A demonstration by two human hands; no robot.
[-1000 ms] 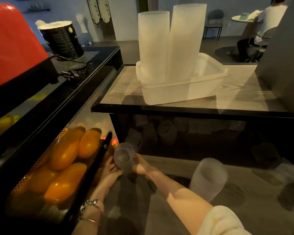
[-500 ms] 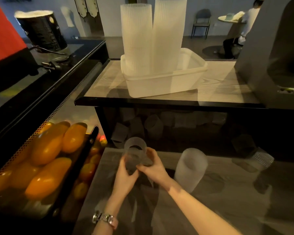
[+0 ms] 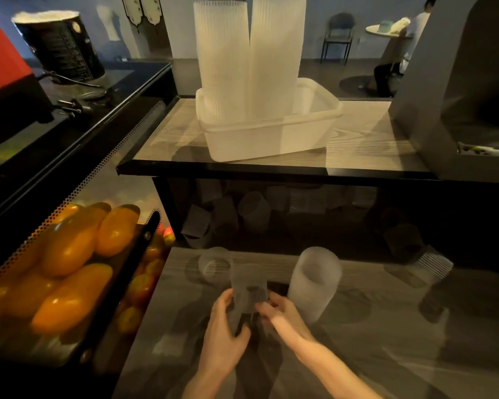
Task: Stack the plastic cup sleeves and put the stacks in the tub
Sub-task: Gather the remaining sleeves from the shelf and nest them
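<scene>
Two hands | left hand (image 3: 224,326) and right hand (image 3: 283,312) fingers pinching one cup sleeve (image 3: 248,286) | short stack (image 3: 314,283) just beside

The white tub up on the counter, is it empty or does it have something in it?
Not empty: two tall stacks of sleeves stand upright in the tub, at its left end.

Single head-worn wide-angle view: looks forward and down from close above the grey wood-grain lower counter (image 3: 386,341); raised wood-topped shelf (image 3: 363,145) beyond, distant room far behind.
</scene>
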